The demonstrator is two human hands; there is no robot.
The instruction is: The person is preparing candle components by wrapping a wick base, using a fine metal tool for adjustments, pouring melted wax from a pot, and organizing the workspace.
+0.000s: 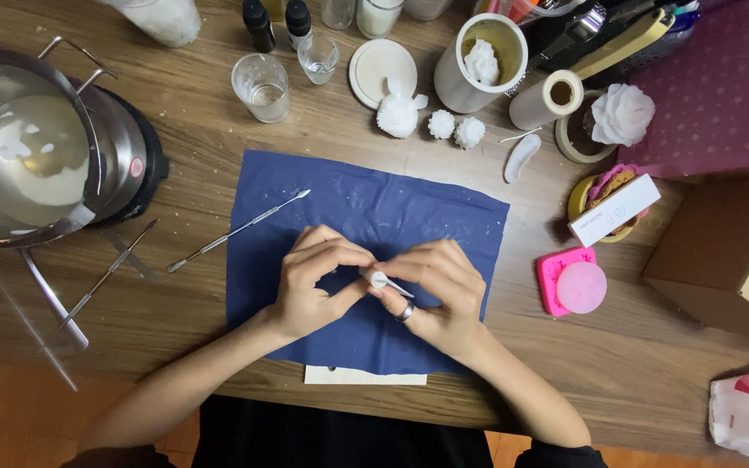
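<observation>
Above the blue cloth [366, 208] on the table [652, 364], left hand [314, 286] and right hand [435, 290] together pinch a small white wax piece [379, 279]; it seems light and fragile, best held gently at its edges.

Wooden table [218, 165], brown plank-grain top, lit evenly from above. Orange-brown floor [10, 407] visible below its near edge. No walls or windows in view.
</observation>
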